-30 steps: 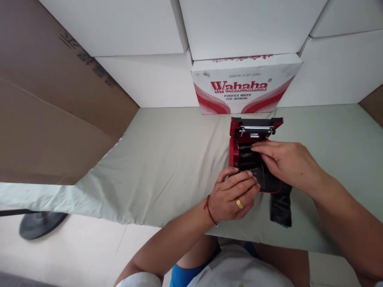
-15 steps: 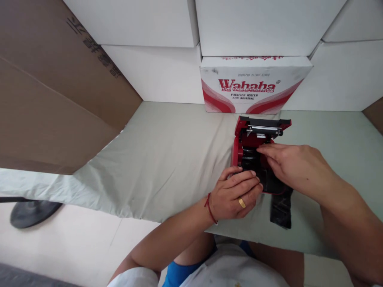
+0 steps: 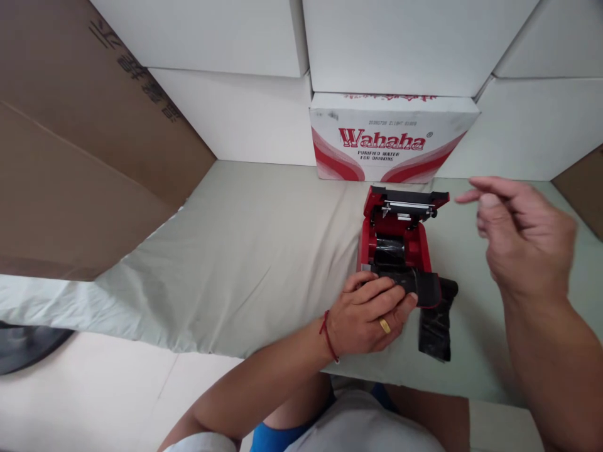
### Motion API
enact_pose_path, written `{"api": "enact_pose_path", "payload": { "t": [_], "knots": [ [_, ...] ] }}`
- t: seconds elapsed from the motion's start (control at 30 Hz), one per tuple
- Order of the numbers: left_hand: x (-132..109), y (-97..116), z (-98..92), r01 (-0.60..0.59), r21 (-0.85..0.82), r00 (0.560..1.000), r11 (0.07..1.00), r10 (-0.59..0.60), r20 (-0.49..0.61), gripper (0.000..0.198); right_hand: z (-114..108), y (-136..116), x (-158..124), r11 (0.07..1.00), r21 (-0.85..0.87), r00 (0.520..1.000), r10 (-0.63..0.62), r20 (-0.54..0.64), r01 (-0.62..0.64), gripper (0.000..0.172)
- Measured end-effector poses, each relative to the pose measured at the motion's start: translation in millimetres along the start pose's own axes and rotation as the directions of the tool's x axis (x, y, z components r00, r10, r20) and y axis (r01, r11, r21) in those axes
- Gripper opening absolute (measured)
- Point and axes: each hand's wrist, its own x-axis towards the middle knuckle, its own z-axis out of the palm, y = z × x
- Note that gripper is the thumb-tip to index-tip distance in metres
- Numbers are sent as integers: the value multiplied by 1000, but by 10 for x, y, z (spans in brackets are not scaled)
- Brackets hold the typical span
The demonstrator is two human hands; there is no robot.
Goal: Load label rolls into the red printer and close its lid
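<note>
A red label printer [image 3: 426, 248] stands on the covered table, its lid [image 3: 409, 196] raised. Inside it sits a roll of shiny black ribbon [image 3: 390, 250]. My left hand [image 3: 372, 311] lies over the front of the printer, fingers pressed together on the black front part [image 3: 424, 289]; its thumb is hidden. A loose length of black film [image 3: 434, 329] hangs out past the front right corner onto the cloth. To the right of the printer my right hand [image 3: 527, 242] is raised and apart from it, index finger stretched out, other fingers partly curled, with nothing visible in it.
A white and red Wahaha water carton [image 3: 391, 141] stands just behind the printer, against stacked white boxes [image 3: 230, 116]. A large brown cardboard box [image 3: 94, 163] is at the left. Pale green cloth [image 3: 254, 251] covers the table.
My right hand has pulled out of the printer and moved right and up, uncovering the ribbon roll. My left hand has stayed at the printer's front, where the black part now shows.
</note>
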Motion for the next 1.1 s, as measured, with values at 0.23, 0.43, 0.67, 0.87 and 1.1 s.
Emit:
{"api": "enact_pose_path", "payload": {
  "t": [0.23, 0.43, 0.67, 0.87, 1.1],
  "knots": [
    [31, 14, 34, -4, 23, 999, 1000, 6, -53, 24, 299, 264, 11, 969, 243, 983, 1, 186, -47, 42],
    [42, 3, 41, -4, 28, 998, 1000, 6, -59, 23, 112, 126, -255, 982, 147, 969, -144, 200, 116, 30],
    [34, 5, 31, -2, 64, 999, 998, 5, -47, 23, 207, 276, -580, 942, 149, 927, -326, 186, 302, 35],
    [29, -28, 9, 44, -4, 999, 999, -44, -16, 26, 297, 332, -657, 936, 202, 935, -320, 153, 287, 37],
    [48, -175, -109, 137, -173, 971, 975, -166, -170, 49, 296, 271, -665, 926, 230, 938, -329, 105, 299, 39]
  ]
}}
